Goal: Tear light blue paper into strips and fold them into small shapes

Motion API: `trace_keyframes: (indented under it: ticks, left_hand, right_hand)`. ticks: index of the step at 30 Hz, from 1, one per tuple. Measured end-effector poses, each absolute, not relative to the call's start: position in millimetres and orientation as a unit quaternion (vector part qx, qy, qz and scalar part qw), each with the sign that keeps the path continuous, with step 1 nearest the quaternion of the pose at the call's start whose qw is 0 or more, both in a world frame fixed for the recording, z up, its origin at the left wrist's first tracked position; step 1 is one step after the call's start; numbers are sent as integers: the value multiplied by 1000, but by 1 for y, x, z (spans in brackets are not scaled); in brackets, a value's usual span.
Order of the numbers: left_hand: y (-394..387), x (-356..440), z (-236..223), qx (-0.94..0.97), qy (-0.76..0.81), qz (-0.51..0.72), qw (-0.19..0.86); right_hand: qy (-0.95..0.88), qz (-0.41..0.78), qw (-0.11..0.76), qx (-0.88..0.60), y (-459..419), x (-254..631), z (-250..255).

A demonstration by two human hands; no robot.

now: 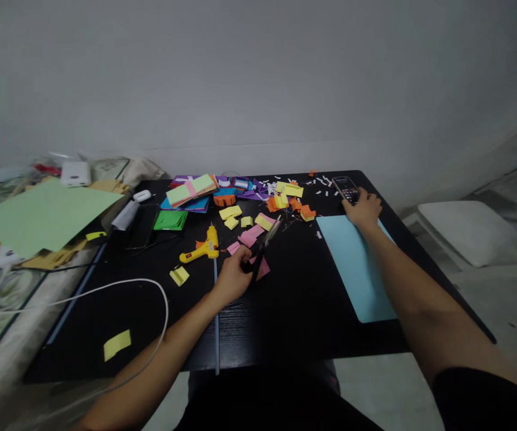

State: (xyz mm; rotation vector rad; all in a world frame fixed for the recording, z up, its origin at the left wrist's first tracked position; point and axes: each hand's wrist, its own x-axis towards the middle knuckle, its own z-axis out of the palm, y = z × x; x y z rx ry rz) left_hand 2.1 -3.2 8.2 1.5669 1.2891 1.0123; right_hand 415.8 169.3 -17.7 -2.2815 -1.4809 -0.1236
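My left hand [234, 276] is closed round the dark handles of a pair of scissors [271, 232], whose blades point away from me over pink paper pieces [250, 235]. At the far right of the table, my right hand [363, 211] grips the near end of a smartphone [343, 187] with a lit screen. Under my right wrist lies a light blue sheet of paper [352, 269]. Beyond the scissors are yellow paper pieces [230, 212] and orange scraps [295, 204]. Left of my left hand sits a yellow glue gun [211, 240].
Coloured paper stacks [191, 190] and a green bundle [170, 220] lie at the back left, beside a dark phone [140, 226]. A white cable [162, 287] loops over my left forearm. A large pale green sheet [47, 212] lies left of the black table [285, 323]. A white stool [469, 230] stands right.
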Motion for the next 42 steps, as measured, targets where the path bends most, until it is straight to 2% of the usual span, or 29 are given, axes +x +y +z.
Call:
trace_keyframes:
  ticks: [42]
  left_hand:
    - [-3, 1, 6, 631, 514, 403, 419]
  right_hand:
    - [-533, -63, 204, -818, 171, 418, -22]
